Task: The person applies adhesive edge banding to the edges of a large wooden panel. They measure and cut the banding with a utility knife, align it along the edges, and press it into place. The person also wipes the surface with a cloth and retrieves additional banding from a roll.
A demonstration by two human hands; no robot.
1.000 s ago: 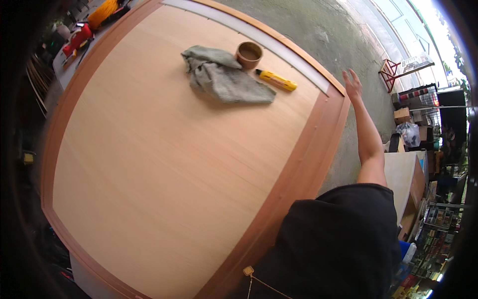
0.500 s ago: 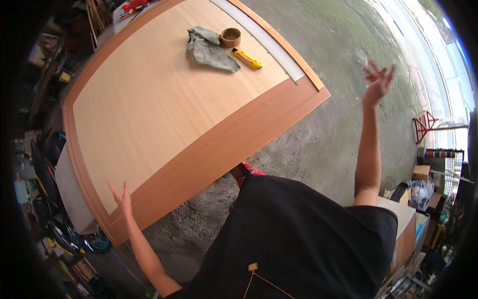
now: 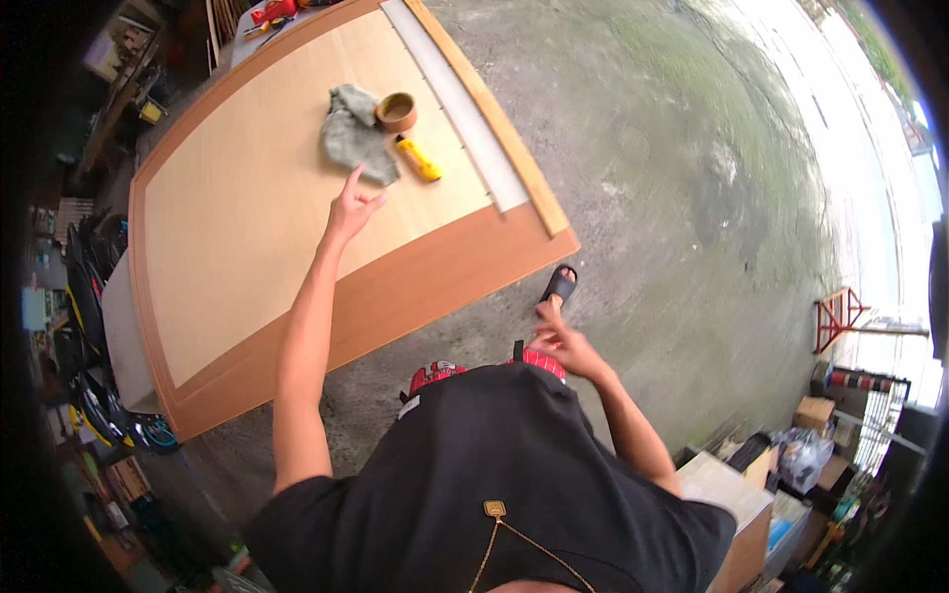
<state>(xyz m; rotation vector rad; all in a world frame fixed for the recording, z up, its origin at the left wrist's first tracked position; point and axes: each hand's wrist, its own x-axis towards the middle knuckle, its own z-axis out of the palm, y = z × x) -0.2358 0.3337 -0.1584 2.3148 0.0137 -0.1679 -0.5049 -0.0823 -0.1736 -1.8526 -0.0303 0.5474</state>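
A large pale wooden panel [image 3: 227, 247] with reddish-brown borders lies at upper left. On it are a grey-green cloth [image 3: 348, 130], a brown roll of tape [image 3: 395, 113] and a yellow tool [image 3: 419, 158] with dark ends. A white strip [image 3: 460, 109] and a wooden batten [image 3: 519, 168] run along its right edge. My left hand [image 3: 354, 203] is over the panel just below the cloth, fingers apart, holding nothing. My right hand [image 3: 563, 341] is open and slightly blurred below the panel's right corner, above my red shorts, near my sandalled foot [image 3: 560, 285].
Concrete floor [image 3: 692, 217] extends to the right toward a bright opening. A red metal stand [image 3: 838, 321] stands at right, boxes and a plastic bag [image 3: 799, 460] at lower right. Dark bike-like items [image 3: 94, 346] and stored clutter line the left; red tools [image 3: 272, 15] lie at top left.
My left hand has moved up and right toward the cloth. My right hand has dropped from high at the right to near my shorts. My view has shifted and a foot has appeared.
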